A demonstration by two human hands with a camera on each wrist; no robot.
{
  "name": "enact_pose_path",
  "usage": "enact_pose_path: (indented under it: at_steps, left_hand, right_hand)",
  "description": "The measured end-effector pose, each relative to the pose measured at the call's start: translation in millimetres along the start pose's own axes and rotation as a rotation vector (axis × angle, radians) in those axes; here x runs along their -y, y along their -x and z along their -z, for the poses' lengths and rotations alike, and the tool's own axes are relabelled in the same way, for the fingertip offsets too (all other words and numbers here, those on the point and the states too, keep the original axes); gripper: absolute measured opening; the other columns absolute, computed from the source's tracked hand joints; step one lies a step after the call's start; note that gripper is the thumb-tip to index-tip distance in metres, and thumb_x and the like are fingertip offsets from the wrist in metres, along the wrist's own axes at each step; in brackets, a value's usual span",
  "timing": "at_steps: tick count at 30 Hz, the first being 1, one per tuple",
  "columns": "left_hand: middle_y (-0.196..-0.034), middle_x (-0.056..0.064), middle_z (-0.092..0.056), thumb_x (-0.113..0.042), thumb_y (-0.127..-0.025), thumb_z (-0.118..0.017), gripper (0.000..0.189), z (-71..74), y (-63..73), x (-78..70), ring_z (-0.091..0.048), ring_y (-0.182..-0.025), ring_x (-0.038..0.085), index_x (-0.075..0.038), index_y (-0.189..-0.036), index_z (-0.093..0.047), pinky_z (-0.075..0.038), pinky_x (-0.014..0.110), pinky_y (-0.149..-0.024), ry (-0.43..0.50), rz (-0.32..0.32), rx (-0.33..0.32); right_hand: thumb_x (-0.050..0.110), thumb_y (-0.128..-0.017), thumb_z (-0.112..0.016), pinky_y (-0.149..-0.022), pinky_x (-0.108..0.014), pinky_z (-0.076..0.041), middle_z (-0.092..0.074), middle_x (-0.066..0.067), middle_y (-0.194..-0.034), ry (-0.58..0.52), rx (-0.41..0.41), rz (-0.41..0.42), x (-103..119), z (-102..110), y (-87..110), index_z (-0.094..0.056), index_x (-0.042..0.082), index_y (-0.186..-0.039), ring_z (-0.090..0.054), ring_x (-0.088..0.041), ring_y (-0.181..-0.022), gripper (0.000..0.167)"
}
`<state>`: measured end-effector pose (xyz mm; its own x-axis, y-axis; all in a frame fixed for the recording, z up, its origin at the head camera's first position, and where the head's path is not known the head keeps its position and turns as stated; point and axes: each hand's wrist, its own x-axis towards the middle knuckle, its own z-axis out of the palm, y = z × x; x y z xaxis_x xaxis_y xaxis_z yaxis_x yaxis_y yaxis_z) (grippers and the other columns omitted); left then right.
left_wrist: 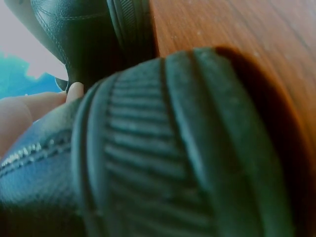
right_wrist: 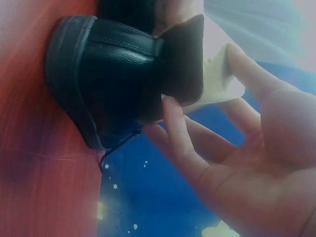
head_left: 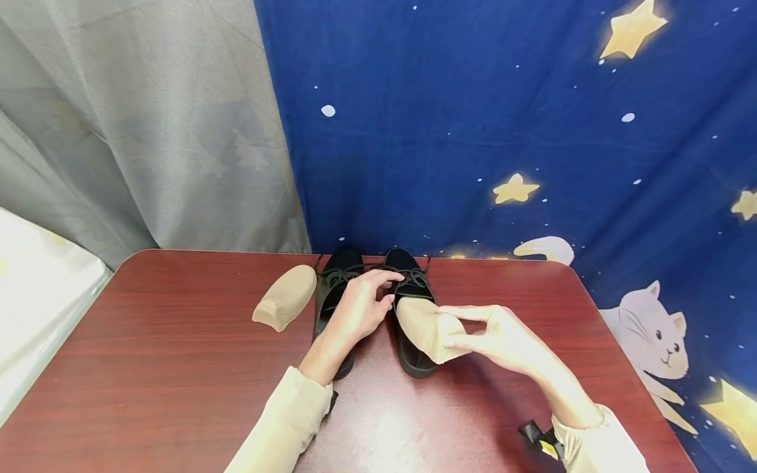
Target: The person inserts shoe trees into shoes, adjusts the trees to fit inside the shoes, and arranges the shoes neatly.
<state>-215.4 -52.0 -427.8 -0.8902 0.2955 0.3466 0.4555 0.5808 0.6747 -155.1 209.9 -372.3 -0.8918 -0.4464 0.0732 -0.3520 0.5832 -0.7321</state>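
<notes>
Two black lace-up shoes stand side by side at the table's far edge, the left shoe (head_left: 345, 266) and the right shoe (head_left: 416, 369). My right hand (head_left: 503, 338) pinches the near end of a beige moulded shoe insert (head_left: 416, 318) between thumb and fingers. The insert's rounded far part lies in the right shoe's opening, below the laces. My left hand (head_left: 361, 305) reaches over the left shoe, its fingers and thumb on the right shoe's left side by the laces. In the left wrist view, the left shoe's ribbed sole (left_wrist: 143, 148) hides much of that hand.
A second beige shoe insert (head_left: 290, 297) lies on the red-brown table (head_left: 177, 368), left of the shoes. Behind the table hang a grey curtain (head_left: 195, 131) and a blue star-patterned curtain (head_left: 414, 131). A white surface (head_left: 41, 295) stands beyond the table's left edge.
</notes>
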Motion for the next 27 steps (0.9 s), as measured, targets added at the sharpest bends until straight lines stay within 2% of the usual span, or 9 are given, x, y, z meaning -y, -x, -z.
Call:
enact_pose_path:
  at_steps: [3,5,6,10,14,21,27]
  left_hand:
    - [-0.120,-0.001,-0.067,-0.002,-0.088,-0.069,0.039,-0.6,-0.2,-0.2,-0.065,-0.102,0.016,-0.019,-0.123,-0.070,-0.051,0.035,-0.084,-0.008,-0.001,0.000]
    - [-0.120,-0.001,-0.067,-0.002,-0.088,-0.069,0.039,-1.0,-0.3,-0.2,-0.065,-0.103,0.015,-0.019,-0.123,-0.070,-0.051,0.035,-0.086,-0.011,-0.002,-0.001]
    - [-0.120,-0.001,-0.067,-0.002,-0.088,-0.069,0.039,-1.1,-0.2,-0.3,-0.065,-0.103,0.015,-0.020,-0.123,-0.070,-0.051,0.035,-0.086,-0.012,-0.002,-0.001]
    - [-0.120,0.000,-0.067,-0.001,-0.088,-0.069,0.039,-1.7,-0.3,-0.1,-0.066,-0.102,0.018,-0.019,-0.123,-0.070,-0.051,0.036,-0.084,-0.005,-0.005,-0.004]
    - [-0.120,0.001,-0.067,0.000,-0.088,-0.069,0.039,-1.7,-0.2,-0.6,-0.066,-0.102,0.019,-0.018,-0.123,-0.070,-0.051,0.037,-0.084,0.001,-0.014,-0.008]
    - [-0.121,0.001,-0.066,0.000,-0.088,-0.069,0.039,-1.7,0.2,-1.1,-0.065,-0.102,0.017,-0.018,-0.123,-0.070,-0.051,0.036,-0.085,-0.006,-0.017,-0.005]
    - [-0.121,0.000,-0.066,0.000,-0.088,-0.069,0.040,-1.2,0.6,0.0,-0.065,-0.103,0.018,-0.018,-0.123,-0.070,-0.051,0.036,-0.084,0.000,-0.019,-0.009]
  right_hand:
    - [0.033,-0.081,-0.082,-0.089,-0.020,-0.049,-0.069,0.011,-0.121,0.013,-0.039,0.007,0,-5,1.2,-0.070,0.026,-0.127,-0.061,-0.003,-0.111,0.047]
    - [0.036,-0.079,-0.084,-0.086,-0.019,-0.050,-0.069,0.010,-0.120,0.035,-0.072,0.003,0,-7,2.3,-0.071,0.026,-0.126,-0.063,-0.002,-0.105,0.049]
    - [0.036,-0.079,-0.084,-0.087,-0.020,-0.051,-0.070,0.010,-0.119,0.048,-0.086,0.008,1,-8,2.6,-0.071,0.026,-0.125,-0.063,-0.003,-0.107,0.049]
    - [0.035,-0.077,-0.085,-0.082,-0.024,-0.053,-0.071,0.008,-0.116,0.088,-0.134,0.008,4,-8,2.0,-0.072,0.026,-0.123,-0.066,-0.002,-0.096,0.048]
    - [0.031,-0.079,-0.084,-0.084,-0.027,-0.054,-0.070,0.009,-0.118,0.104,-0.149,0.033,4,-9,-1.2,-0.072,0.026,-0.124,-0.065,-0.003,-0.100,0.047]
    - [0.034,-0.083,-0.081,-0.089,-0.021,-0.050,-0.069,0.012,-0.120,0.152,-0.198,0.060,-1,-16,-4.3,-0.070,0.030,-0.127,-0.064,-0.005,-0.109,0.045]
    - [0.030,-0.083,-0.081,-0.095,-0.019,-0.046,-0.069,0.011,-0.121,0.160,-0.257,0.122,-4,-24,-3.3,-0.069,0.028,-0.129,-0.063,-0.010,-0.115,0.047]
